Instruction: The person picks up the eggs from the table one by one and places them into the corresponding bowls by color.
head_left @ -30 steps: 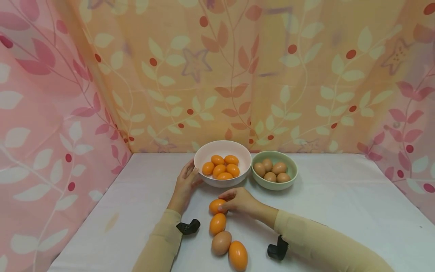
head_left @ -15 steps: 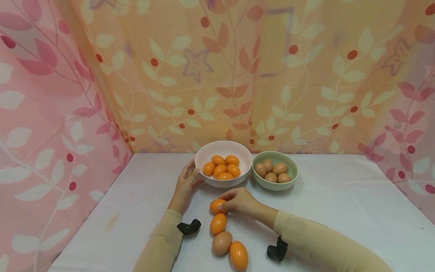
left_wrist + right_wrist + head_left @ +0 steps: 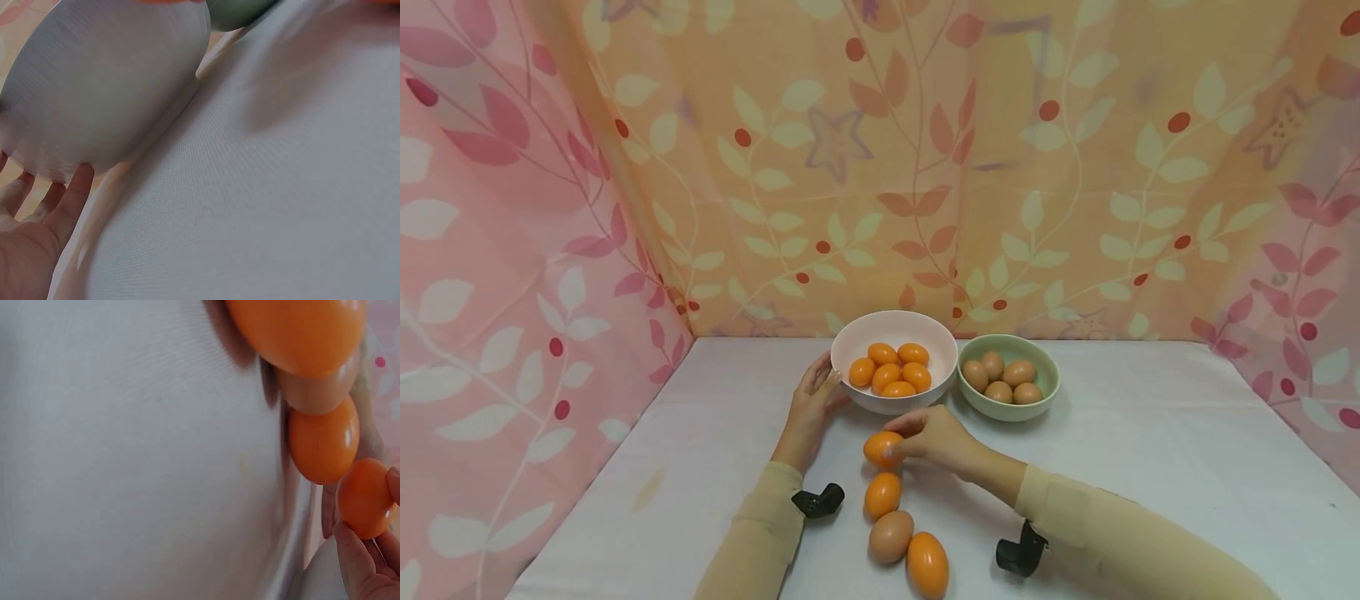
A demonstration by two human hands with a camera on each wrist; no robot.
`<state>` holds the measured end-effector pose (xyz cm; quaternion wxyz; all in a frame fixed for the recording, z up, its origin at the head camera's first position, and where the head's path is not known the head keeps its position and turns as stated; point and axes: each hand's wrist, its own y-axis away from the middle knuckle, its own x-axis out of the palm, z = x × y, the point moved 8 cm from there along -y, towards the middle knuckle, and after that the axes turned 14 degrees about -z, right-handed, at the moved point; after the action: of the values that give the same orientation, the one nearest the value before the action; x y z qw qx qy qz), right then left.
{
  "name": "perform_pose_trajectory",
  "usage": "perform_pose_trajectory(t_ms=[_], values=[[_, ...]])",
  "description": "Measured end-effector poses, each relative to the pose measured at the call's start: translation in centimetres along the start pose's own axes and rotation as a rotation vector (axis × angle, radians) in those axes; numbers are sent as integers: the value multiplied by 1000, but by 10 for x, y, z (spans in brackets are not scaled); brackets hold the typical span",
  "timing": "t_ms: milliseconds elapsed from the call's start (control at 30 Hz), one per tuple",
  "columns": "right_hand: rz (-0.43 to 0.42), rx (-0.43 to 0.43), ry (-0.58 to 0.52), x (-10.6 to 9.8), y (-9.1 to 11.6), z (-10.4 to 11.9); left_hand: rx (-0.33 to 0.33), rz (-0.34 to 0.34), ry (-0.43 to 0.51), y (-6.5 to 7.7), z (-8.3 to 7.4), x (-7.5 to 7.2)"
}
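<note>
My right hand (image 3: 938,437) pinches an orange egg (image 3: 882,448) between thumb and fingers, just in front of the pink-white bowl (image 3: 891,405). In the right wrist view that same egg (image 3: 364,497) sits at the fingertips. My left hand (image 3: 811,408) rests at the left side of the bowl, its fingers (image 3: 74,197) fairly straight against the outer wall. Several orange eggs (image 3: 886,377) lie inside this bowl. Nearer to me, a loose row holds an orange egg (image 3: 882,497), a brown egg (image 3: 891,537) and another orange egg (image 3: 928,565).
A smaller green bowl (image 3: 1007,410) with several brown eggs (image 3: 1019,372) stands close against the right of the pink-white bowl. White cloth covers the table (image 3: 1157,433). A flowered curtain (image 3: 880,167) hangs along the back and both sides.
The pinched orange egg has risen slightly away from the row, along with my right hand and forearm. My left hand stays at the bowl.
</note>
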<state>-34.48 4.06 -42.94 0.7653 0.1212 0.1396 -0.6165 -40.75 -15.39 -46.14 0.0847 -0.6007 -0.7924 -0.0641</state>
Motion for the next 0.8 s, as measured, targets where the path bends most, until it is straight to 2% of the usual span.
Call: perform_pose_trajectory(t_ms=[167, 333, 667, 800], values=[[15, -9, -12, -8, 5, 10, -12, -1, 2, 0, 1, 3], [-10, 13, -19, -16, 4, 17, -20, 5, -3, -1, 2, 5], [-39, 16, -51, -26, 7, 31, 14, 15, -4, -1, -1, 2], [-49, 31, -56, -27, 11, 30, 20, 17, -4, 1, 3, -1]])
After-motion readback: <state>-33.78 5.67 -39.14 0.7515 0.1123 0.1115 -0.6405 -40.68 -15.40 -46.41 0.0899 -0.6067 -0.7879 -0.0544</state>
